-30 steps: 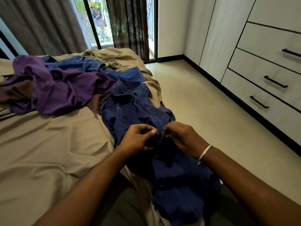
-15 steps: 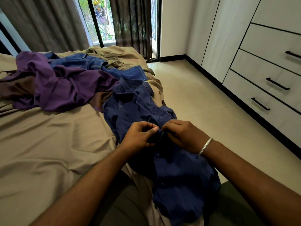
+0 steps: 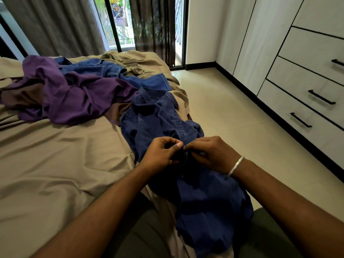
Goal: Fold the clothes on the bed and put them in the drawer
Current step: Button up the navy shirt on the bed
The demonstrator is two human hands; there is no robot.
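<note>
A dark blue button shirt (image 3: pixel 160 120) lies stretched from the bed's right edge down over my lap. My left hand (image 3: pixel 161 155) and my right hand (image 3: pixel 210 153) meet at its button strip, and both pinch the cloth there with thumb and fingers. A purple garment (image 3: pixel 74 94) lies crumpled on the bed (image 3: pixel 55 164) to the left. Blue jeans (image 3: pixel 104 68) lie behind it, with khaki trousers (image 3: pixel 130 60) at the far end. White drawers (image 3: pixel 305 101) with black handles stand shut at the right.
Beige tiled floor (image 3: pixel 223 101) runs between the bed and the drawer unit. Grey curtains (image 3: pixel 55 25) and a glass door (image 3: pixel 121 21) are at the back. A silver bangle (image 3: pixel 235 165) circles my right wrist.
The camera has shifted slightly, so the scene sits a little lower and to the right. Both hands stay together at the shirt's button strip, with only small finger movements.
</note>
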